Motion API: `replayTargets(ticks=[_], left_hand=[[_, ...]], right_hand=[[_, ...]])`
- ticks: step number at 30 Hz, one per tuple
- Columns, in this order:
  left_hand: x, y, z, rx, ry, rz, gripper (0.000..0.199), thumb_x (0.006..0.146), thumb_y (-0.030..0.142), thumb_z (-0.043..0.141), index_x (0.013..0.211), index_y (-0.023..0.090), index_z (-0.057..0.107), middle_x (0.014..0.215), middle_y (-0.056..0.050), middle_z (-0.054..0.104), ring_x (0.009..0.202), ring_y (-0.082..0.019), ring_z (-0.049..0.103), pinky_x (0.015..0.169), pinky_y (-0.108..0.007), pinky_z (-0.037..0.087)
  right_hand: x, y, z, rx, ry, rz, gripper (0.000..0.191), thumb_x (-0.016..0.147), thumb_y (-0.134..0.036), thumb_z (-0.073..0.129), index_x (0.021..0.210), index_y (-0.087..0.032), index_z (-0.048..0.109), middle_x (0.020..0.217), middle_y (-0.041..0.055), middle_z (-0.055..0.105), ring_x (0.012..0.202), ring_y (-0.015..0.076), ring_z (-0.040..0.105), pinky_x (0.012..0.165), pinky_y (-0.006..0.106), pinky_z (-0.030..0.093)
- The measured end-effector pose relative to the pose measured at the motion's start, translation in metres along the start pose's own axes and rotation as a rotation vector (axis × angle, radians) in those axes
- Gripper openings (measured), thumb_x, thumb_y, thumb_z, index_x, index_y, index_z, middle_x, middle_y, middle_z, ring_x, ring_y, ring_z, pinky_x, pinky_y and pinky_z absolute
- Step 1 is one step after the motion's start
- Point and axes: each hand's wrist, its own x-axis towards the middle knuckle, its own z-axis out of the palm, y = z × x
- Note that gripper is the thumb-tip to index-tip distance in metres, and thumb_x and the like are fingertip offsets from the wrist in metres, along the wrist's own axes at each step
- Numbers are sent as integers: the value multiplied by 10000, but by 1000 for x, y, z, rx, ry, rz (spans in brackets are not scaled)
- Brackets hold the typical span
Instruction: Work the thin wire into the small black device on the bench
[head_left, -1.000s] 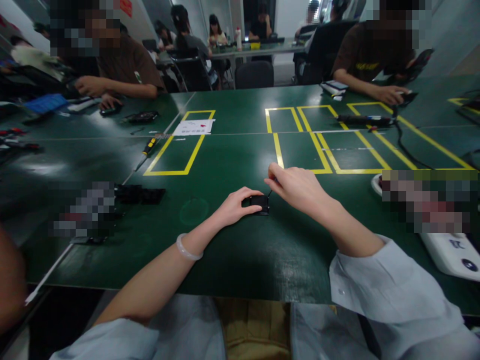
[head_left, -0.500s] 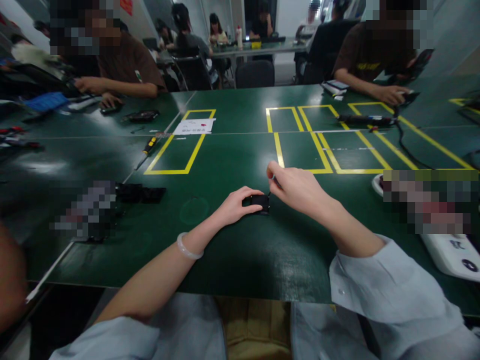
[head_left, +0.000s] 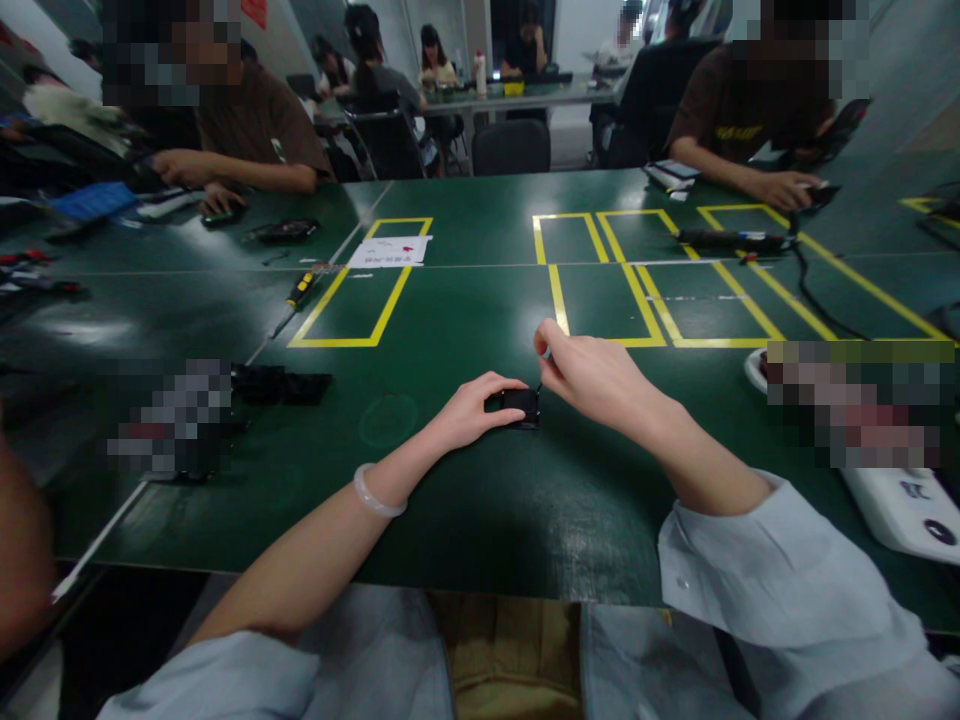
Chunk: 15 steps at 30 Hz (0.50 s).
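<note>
On the green table, my left hand (head_left: 480, 408) is closed around the left side of a small black rectangular part (head_left: 525, 405). Its thumb lies along the near side and its fingers along the far side. My right hand (head_left: 574, 365) is above the part's right end, with thumb and fingertips pinched round a thin tool with a dark shaft (head_left: 540, 388), which looks like a small screwdriver. The shaft points down to the part's right edge, and the fingers hide most of the handle. Details on the black part are too small to make out.
Left of me lie black parts (head_left: 281, 384) and a yellow-black screwdriver (head_left: 301, 290). A paper label (head_left: 391, 251) rests by yellow tape outlines. On the right are a white device (head_left: 904, 510) and a corded black tool (head_left: 731, 241). People sit across the table; a co-worker's arm (head_left: 22, 540) is at left.
</note>
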Motion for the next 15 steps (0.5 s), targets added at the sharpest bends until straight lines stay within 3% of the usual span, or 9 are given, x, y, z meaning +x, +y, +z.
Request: replayTargets(ticks=[10,15], left_hand=[[0,2,-1,2,-5,-3,402,868,465,593,1193,230,614,1066,-48,603,993,-213,585,907,-333,435],[0,2,-1,11,-15,-13,404,866,463,595,1195,229,612,1050,-52,597,984,-217,583,896,-335,437]], right_hand=[[1,-1,-2,-26,-10,6,258,956,-368,321,1037,-200,500,821,63,689,681,192,624,513,268,194],[1,0,-1,-34,-20,24,274,960,-324,289,1107,-186,475,800,65,686,649,194,616,509,270,192]])
